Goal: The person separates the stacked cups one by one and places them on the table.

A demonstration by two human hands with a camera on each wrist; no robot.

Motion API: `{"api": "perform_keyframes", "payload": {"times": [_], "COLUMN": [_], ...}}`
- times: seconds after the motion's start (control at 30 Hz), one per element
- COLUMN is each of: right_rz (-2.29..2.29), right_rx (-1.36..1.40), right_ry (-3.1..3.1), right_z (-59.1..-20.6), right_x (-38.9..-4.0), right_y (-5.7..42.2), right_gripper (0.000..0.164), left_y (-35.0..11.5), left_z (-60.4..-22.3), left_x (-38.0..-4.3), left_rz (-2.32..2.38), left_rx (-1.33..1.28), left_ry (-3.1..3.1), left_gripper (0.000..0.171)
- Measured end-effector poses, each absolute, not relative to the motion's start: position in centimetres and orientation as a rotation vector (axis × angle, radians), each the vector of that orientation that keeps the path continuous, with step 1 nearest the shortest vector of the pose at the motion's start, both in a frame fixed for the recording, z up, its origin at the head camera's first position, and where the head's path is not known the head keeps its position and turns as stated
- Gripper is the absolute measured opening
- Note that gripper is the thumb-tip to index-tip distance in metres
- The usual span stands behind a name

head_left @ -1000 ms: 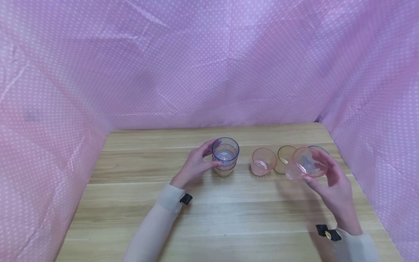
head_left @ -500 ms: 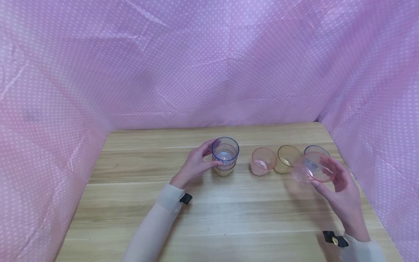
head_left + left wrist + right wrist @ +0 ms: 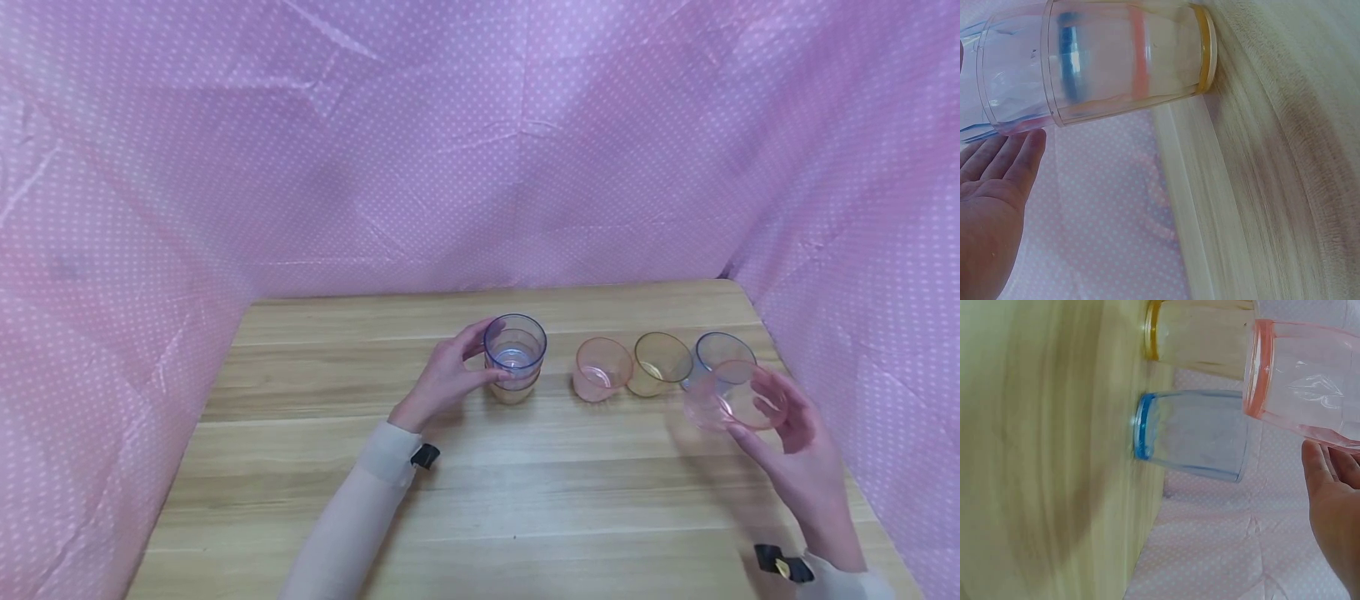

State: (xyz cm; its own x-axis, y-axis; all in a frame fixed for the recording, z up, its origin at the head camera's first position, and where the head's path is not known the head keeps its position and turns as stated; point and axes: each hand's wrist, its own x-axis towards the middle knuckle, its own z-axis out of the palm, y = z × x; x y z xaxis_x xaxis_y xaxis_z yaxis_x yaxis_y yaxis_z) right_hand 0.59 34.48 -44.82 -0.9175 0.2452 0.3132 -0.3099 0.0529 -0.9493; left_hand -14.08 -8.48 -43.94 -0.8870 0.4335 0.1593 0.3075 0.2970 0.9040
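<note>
In the head view my left hand curls round the top of a stack of clear tinted cups. The blue-rimmed cup is uppermost, a pink one lies below it, and the yellow base stands on the table in the left wrist view. My right hand grips a clear pink cup by its side, tilted and held above the table. Beyond it stands a blue cup, partly covered by the held cup. A yellow cup and another pink cup stand upright to its left.
The wood-grain table spreads under both arms. Pink dotted cloth hangs behind it and along both sides. The right wrist view shows the blue cup beside the yellow cup.
My right hand has moved right and a little nearer to me with the pink cup, uncovering the yellow cup and more of the blue one. The left hand and stack stay in place.
</note>
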Motion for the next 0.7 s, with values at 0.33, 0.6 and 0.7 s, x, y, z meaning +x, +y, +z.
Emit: {"api": "perform_keyframes", "payload": {"times": [0.33,0.6,0.7], "right_rz": [1.931,1.927,1.900], "right_rx": [0.001,-0.061,-0.094], "right_ry": [-1.906,-1.918,-1.954], "right_z": [-46.1,-47.3,-47.7], "right_x": [1.3,1.5,1.6], "right_y": [35.7,36.8,37.2], "right_gripper": [0.086,0.083,0.082], "left_y": [-8.4,-8.5,-8.5], "left_z": [-44.0,-44.0,-44.1], "left_x": [-14.1,-14.2,-14.2], "left_rz": [1.656,1.667,1.656], "left_rx": [0.693,0.714,0.706], "left_ry": [2.436,2.436,2.447], "left_gripper": [0.079,0.080,0.080]}}
